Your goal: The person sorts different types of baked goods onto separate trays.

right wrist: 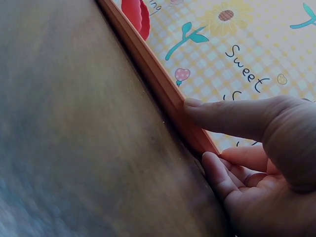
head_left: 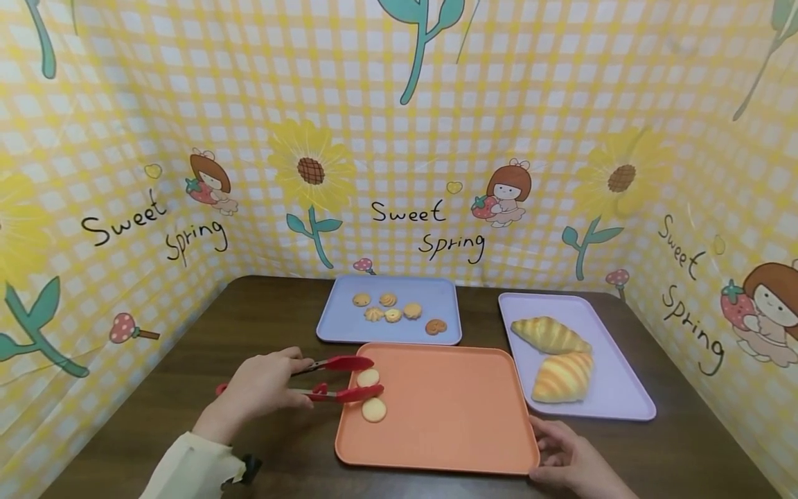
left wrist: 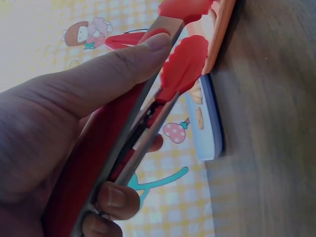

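My left hand [head_left: 258, 388] grips a pair of red-tipped tongs [left wrist: 185, 64], thumb along one arm and fingers round the other. The tong heads are apart over the left edge of an orange tray [head_left: 449, 409]. Between them shows a round pale cookie [head_left: 368, 378]; a second pale cookie [head_left: 374, 410] lies just in front of the nearer head. At the tray's near right corner, my right hand [head_left: 570, 457] holds the rim, the thumb on the front wall [right wrist: 170, 94] and the fingers curled at the side.
Behind the orange tray, a blue tray [head_left: 337, 326] bears several small cookies [head_left: 391, 315]. To the right, a lilac tray [head_left: 617, 388] carries a croissant [head_left: 548, 333] and a striped bread roll [head_left: 563, 378]. A checked cloth [head_left: 399, 173] hangs round the dark wooden table [head_left: 274, 312].
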A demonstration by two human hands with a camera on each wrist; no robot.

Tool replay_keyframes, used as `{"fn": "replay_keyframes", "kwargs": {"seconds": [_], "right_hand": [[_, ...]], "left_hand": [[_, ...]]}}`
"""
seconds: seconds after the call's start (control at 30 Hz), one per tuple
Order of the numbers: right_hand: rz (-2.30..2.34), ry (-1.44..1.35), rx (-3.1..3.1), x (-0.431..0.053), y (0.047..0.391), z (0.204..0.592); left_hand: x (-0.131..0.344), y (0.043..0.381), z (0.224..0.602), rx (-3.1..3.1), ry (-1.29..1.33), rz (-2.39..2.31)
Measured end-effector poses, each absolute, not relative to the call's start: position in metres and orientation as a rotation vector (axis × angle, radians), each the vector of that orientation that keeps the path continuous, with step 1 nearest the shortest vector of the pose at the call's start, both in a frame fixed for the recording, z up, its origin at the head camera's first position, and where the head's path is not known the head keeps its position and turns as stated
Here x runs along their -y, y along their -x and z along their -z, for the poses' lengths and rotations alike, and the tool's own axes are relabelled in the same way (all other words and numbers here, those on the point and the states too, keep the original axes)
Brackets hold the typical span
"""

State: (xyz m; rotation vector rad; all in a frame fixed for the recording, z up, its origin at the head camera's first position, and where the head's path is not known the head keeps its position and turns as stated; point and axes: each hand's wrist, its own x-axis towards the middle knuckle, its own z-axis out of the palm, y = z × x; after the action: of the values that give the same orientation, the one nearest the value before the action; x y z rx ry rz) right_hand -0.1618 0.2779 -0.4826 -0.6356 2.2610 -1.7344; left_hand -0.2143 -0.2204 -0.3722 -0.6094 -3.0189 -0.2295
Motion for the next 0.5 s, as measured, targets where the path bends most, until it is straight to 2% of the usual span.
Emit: {"fn": "replay_keyframes", "kwargs": {"seconds": [0.5], "right_hand": [[1.728,0.650,-2.272,-0.278,0.162,0.483]], "left_hand": [[0.201,0.215,0.354,3.028,0.650,0.091]]}}
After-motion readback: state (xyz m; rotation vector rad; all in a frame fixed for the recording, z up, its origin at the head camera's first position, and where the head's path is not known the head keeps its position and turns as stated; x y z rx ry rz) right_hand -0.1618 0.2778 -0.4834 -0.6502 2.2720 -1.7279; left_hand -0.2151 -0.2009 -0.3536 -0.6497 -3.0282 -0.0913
